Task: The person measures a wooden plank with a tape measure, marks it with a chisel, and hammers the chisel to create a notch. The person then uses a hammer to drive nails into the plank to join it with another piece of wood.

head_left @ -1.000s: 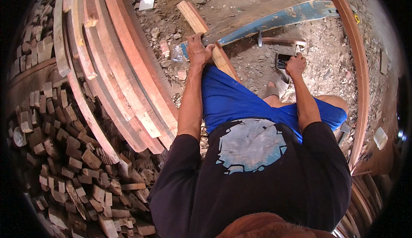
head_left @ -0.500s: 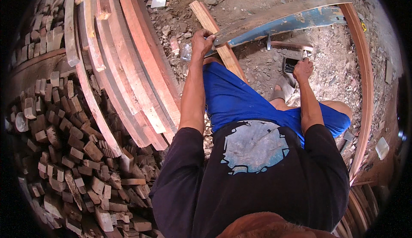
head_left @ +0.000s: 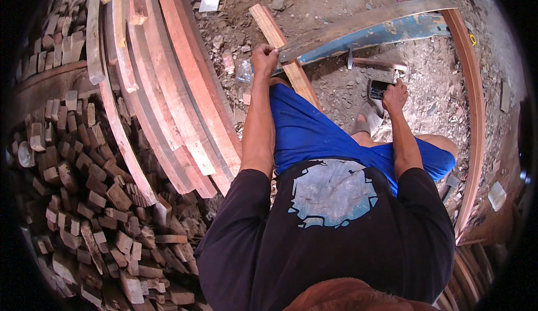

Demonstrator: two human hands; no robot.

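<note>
My left hand is closed, thumb and fingers pinched at the near left end of a grey-brown plank. Under that plank runs a board with worn blue paint. Both rest across a short pale timber beside my left knee. My right hand is closed at the right rim of a small dark tray; its dark contents are too small to tell. A hammer lies on the ground just beyond the tray, its head to the left.
Long reddish timbers lie stacked on my left, above a big heap of cut wood blocks. Another long beam curves along my right. Rubble and wood chips cover the dirt floor, with a white scrap at the far left.
My right hand has shifted from over the tray to its right side, so more of the tray's inside shows. My left hand stays at the plank's end. The view has shifted slightly.
</note>
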